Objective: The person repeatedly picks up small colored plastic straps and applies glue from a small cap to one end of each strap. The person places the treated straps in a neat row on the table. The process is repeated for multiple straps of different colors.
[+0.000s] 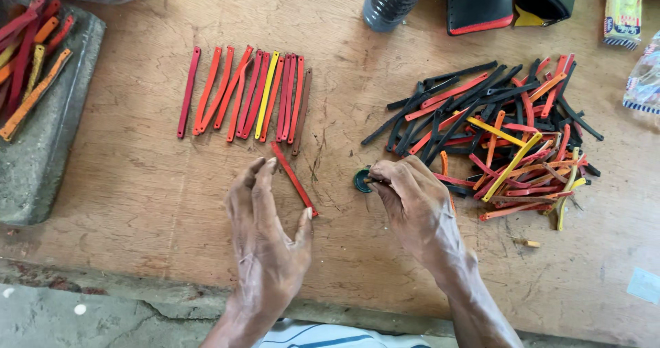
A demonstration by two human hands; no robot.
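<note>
While the left hand (265, 234) lay flat on the wooden worktop (137, 183) with its fingers (258, 176) stretched out and released, a single red strip (293, 179) lay slantwise just beside it, its upper end near the fingertips and its lower end touching the tip of the thumb. The strip rested on the worktop rather than in a grasp. The right hand (412, 207) was curled, its fingers pinched on something small and thin at their tips, held over a small dark green round cap (361, 180) that sat on the worktop touching them; what the pinched item was could not be told.

Above the left hand a neat row of red, orange and one yellow strips (251, 97) lay side by side. To the right of the right hand a loose heap of black, red, orange and yellow strips (495, 138) was piled. At the far left a grey stone slab (48, 135) carried more red, orange and yellow strips (27, 59). A clear plastic bottle (392, 1) stood at the top edge, with black pouches (481, 4) beside it.
</note>
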